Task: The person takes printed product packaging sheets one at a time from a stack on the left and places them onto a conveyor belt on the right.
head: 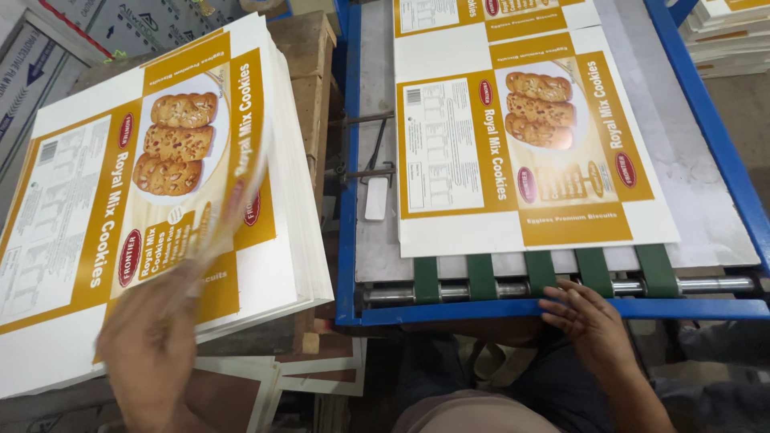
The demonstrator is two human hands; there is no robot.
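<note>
At lower left, the left hand [148,349], blurred, grips one sheet [192,200] in closed fingers, lifting it off the stack [72,200] at left. The right hand [589,321], fingers open, rests on the blue frame [449,311]. Five green belts [481,277] carry one sheet [521,136] at upper right.

blue machine frame [350,160], green feed belts [481,277], steel roller [714,285], wooden block [309,48] behind stack.
</note>
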